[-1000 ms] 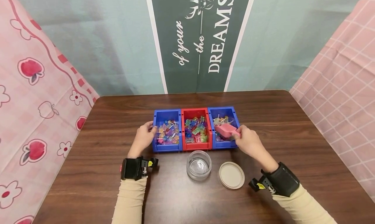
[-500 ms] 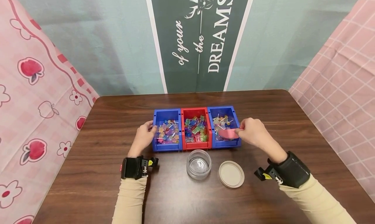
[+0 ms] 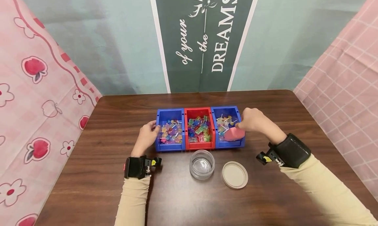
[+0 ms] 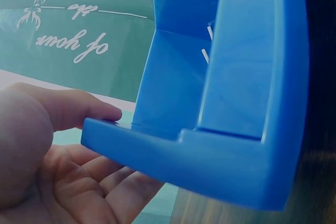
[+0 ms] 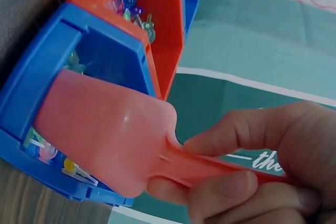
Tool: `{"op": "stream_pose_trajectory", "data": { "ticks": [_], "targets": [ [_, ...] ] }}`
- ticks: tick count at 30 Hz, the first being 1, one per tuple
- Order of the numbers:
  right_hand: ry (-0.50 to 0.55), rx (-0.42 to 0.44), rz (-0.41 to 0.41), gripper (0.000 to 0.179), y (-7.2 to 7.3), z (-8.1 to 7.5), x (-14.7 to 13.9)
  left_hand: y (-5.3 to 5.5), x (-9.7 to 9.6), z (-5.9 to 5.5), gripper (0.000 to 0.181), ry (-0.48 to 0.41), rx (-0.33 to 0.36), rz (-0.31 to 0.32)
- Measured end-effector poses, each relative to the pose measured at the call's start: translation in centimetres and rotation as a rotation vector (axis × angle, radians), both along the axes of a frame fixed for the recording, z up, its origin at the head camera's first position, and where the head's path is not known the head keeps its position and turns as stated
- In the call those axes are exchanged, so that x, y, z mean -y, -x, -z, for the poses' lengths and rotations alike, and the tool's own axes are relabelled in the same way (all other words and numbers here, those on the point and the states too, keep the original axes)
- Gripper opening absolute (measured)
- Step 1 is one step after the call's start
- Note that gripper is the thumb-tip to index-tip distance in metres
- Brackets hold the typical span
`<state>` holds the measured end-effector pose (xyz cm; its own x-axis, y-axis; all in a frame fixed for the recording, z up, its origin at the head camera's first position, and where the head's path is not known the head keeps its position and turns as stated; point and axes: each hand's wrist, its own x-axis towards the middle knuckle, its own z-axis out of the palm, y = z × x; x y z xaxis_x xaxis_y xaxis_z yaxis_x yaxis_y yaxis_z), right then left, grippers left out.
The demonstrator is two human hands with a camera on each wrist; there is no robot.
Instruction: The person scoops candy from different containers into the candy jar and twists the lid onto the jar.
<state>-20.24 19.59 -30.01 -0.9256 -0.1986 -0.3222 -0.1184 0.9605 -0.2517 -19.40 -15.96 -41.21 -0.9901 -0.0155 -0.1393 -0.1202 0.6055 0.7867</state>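
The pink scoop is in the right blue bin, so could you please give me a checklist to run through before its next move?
1. Right hand grips the pink scoop by its handle: ok.
2. Left hand holds the left blue bin at its side: ok.
3. Clear jar upright and uncovered: ok.
4. Lid lying apart from the jar: ok.
5. Scoop loaded with pieces: cannot tell; its hollow is hidden.
6. Scoop above the jar: not ok; it is at the right blue bin.

The pink scoop (image 5: pixel 107 127) and left blue bin (image 4: pixel 242 61) look like smooth, shiny plastic. The jar (image 3: pixel 202 165) is clear and glossy, the tabletop (image 3: pixel 180 199) wood-grained with a sheen, the backdrop (image 3: pixel 124 45) creased cloth.
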Motion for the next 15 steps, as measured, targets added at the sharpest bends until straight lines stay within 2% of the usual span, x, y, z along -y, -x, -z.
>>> {"op": "stream_pose_trajectory", "data": {
  "ticks": [8,15],
  "targets": [
    [-0.063,0.094,-0.004,0.024,1.9,0.0,0.4,0.1,0.0,0.1,0.049,0.001,0.003,0.003],
    [-0.113,0.093,-0.02,0.025,2.3,0.6,0.8,0.1,0.1,-0.1,0.049,-0.005,0.012,0.001]
  ]
}}
